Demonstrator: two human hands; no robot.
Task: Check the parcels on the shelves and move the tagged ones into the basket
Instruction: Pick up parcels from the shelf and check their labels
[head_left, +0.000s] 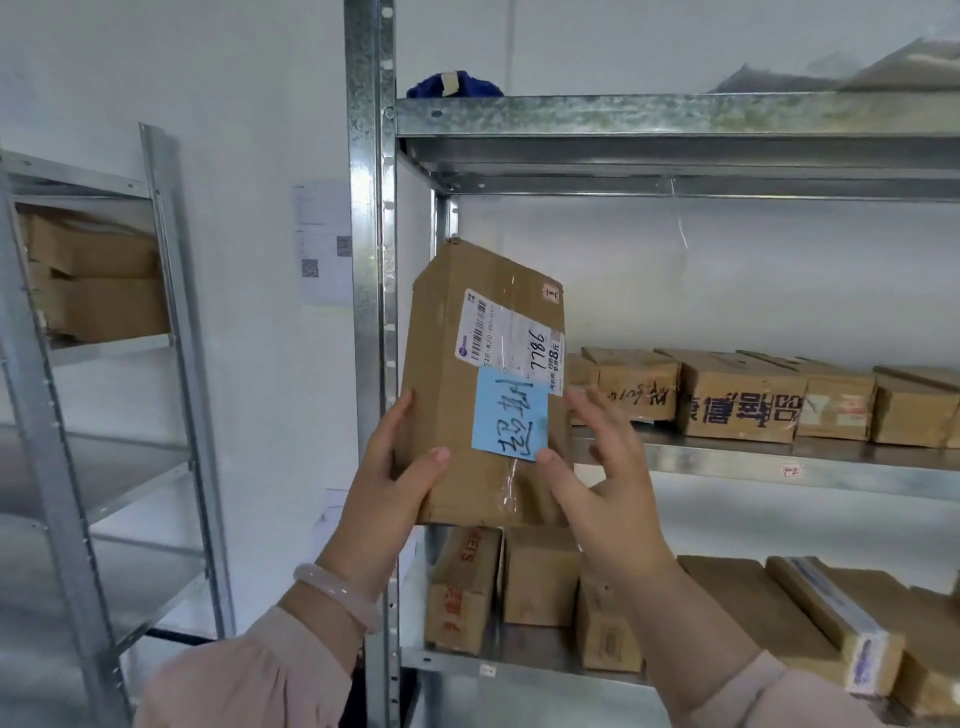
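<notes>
A brown cardboard parcel (447, 364) is held upright in front of the metal shelf unit (675, 114). It carries a white shipping label (511, 335) and a blue handwritten tag (511, 415). My left hand (392, 478) grips the parcel's lower left edge, thumb on its front. My right hand (605, 478) is at the parcel's lower right edge, thumb tip touching the tag's bottom corner and fingers spread. No basket is in view.
Several cardboard parcels (737, 395) line the middle shelf on the right, and more parcels (540, 582) fill the shelf below. A blue bundle (454, 85) lies on the top shelf. A second metal rack (171, 291) with boxes (93, 280) stands at the left.
</notes>
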